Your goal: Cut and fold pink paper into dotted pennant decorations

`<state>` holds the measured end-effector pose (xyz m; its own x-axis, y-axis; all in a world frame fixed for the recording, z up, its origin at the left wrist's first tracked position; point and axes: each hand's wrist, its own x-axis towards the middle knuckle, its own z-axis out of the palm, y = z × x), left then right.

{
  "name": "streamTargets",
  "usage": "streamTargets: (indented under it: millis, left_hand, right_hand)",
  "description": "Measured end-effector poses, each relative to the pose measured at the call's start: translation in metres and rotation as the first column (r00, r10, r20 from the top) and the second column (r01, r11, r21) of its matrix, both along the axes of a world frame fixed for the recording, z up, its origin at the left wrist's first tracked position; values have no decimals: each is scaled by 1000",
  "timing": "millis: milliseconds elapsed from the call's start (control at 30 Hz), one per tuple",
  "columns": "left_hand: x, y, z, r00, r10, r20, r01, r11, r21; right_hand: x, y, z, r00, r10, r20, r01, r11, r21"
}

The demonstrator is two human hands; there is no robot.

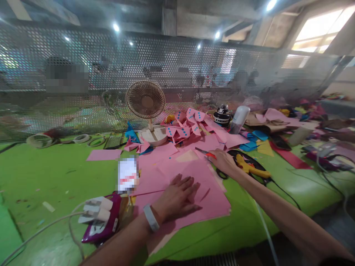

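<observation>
My left hand (pixel 179 195) lies flat, fingers stretched out, on a stack of pink paper sheets (pixel 212 201) spread over the green table (pixel 55 177). A white band sits on its wrist. My right hand (pixel 223 162) reaches to the far edge of the pink paper and closes round the handle end of red-handled scissors (pixel 204 151), whose blades point left. Just right of that hand lies a yellow glue gun (pixel 251 168) on a black oval.
A small beige desk fan (pixel 146 101) stands at the back, by a heap of folded pink pieces with blue dots (pixel 184 123). A perforated metal screen (pixel 83 74) walls the table's far side. A purple box with white plugs (pixel 101 221) and cables lies front left. Tape rolls (pixel 81 139) sit back left.
</observation>
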<state>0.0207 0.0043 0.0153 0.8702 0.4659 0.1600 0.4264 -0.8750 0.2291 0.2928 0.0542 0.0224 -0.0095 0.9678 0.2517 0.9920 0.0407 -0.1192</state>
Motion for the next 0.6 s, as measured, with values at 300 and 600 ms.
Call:
streamTargets:
  millis: [300, 600]
  left_hand:
    - [4, -3, 5, 981, -193, -12, 192, 963, 188]
    - [-10, 9, -7, 980, 47, 194, -81, 982, 173]
  right_hand:
    - [-52, 3, -9, 966, 199, -163, -201, 980, 2]
    - [-56, -29, 12, 549, 445, -707, -643, 766, -17]
